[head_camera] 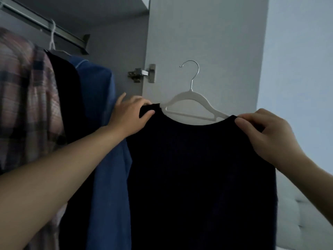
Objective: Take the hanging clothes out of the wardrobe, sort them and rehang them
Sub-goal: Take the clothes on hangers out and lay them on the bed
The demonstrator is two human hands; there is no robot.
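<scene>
Nearest, the left forearm crosses from the lower left up to the left hand (129,114), which pinches the left shoulder of a dark top (198,177), thumb in front and fingers behind. At right, the right hand (266,134) pinches the other shoulder, fingers curled over the edge. Between them the top hangs on a white hanger (189,103) with its metal hook free, in front of the open wardrobe door (207,42). Far left, a plaid shirt (27,96), a black garment (66,83) and a blue shirt (100,98) hang from the rail (43,27). Open rail remains right of the blue shirt, up to the wardrobe's side wall.
</scene>
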